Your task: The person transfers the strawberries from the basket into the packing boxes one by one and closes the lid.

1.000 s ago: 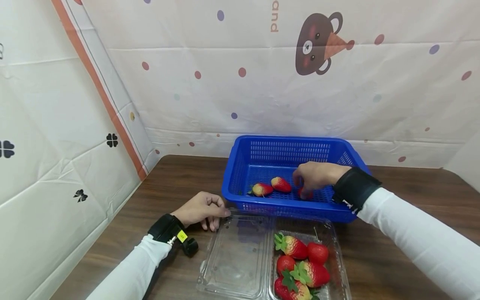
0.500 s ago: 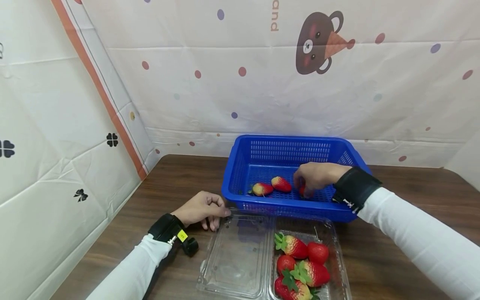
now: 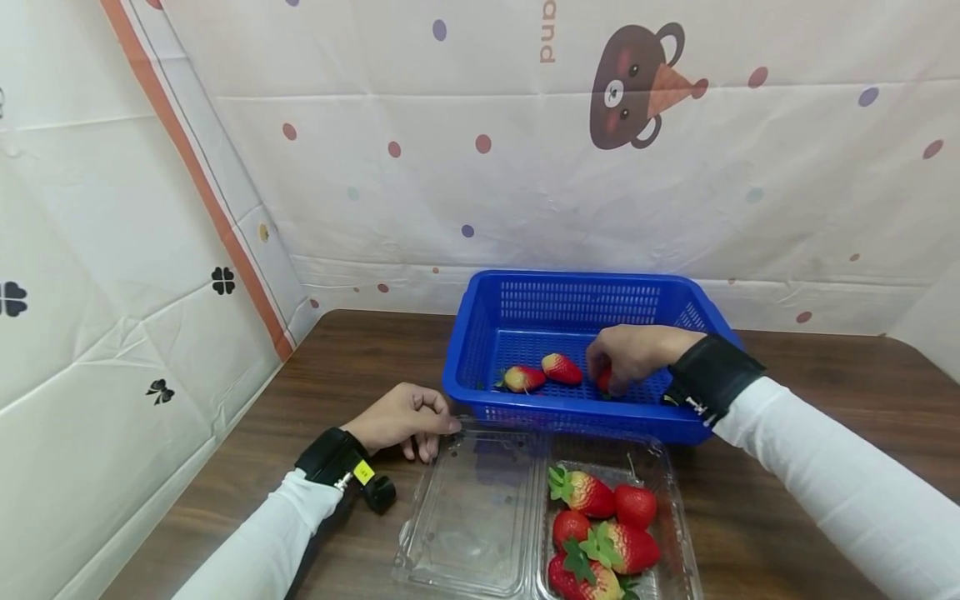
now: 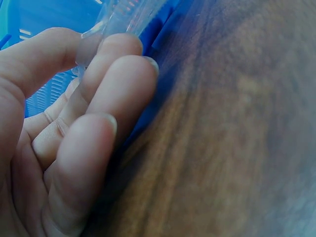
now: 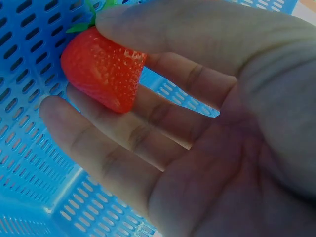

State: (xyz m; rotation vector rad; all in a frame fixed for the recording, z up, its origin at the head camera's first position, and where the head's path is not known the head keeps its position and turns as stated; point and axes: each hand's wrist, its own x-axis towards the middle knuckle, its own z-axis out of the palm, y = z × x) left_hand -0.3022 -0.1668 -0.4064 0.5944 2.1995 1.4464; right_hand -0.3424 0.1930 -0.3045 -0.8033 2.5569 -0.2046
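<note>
My right hand (image 3: 628, 354) reaches into the blue basket (image 3: 570, 279) and holds a red strawberry (image 5: 101, 69) between thumb and fingers, its green leaves up by the thumb tip. In the head view most of that berry is hidden by the hand. Two other strawberries, one (image 3: 522, 379) with leaves and one (image 3: 562, 369) with a pale top, lie on the basket floor to its left. My left hand (image 3: 408, 421) pinches the corner of the clear plastic clamshell lid (image 3: 476, 508) between thumb and curled fingers. In the left wrist view the clear edge (image 4: 91, 47) sits under the thumb.
The clamshell's right half (image 3: 678, 525) holds several strawberries (image 3: 588, 493) and stands against the basket's near side. Both rest on a brown wooden table (image 3: 360, 350). A patterned cloth (image 3: 360, 208) hangs behind the table and along its left side.
The right hand's fingers have closed a little more around the strawberry in the basket, and more of its red side shows. The left hand stays at the lid corner.
</note>
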